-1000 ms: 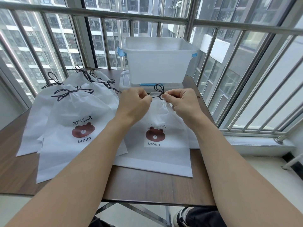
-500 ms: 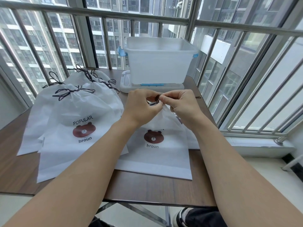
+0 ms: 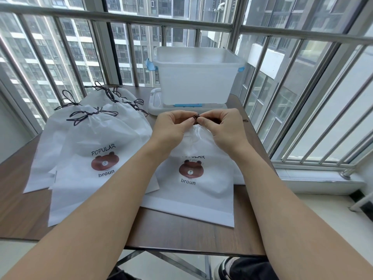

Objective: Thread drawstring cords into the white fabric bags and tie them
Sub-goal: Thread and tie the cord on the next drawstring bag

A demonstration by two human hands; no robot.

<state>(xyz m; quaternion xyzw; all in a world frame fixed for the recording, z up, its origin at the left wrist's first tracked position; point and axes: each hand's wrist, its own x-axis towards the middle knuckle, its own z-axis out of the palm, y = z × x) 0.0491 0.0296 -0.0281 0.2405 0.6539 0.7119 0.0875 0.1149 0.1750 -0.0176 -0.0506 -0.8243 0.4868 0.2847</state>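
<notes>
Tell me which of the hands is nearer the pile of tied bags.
Left. The left hand is just right of the pile of tied bags; the right hand is farther right, across the cord both pinch.

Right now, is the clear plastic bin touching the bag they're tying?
Apart. The head view shows the plastic bin standing beyond both hands, with its lid between it and the bag.

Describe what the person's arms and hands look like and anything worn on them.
Both forearms are bare from the bottom edge of the view up to the wrists; no sleeve shows. The left hand and right hand wear no gloves, and no watch, bracelet or ring is visible. The fingernails look short and unpainted.
</notes>
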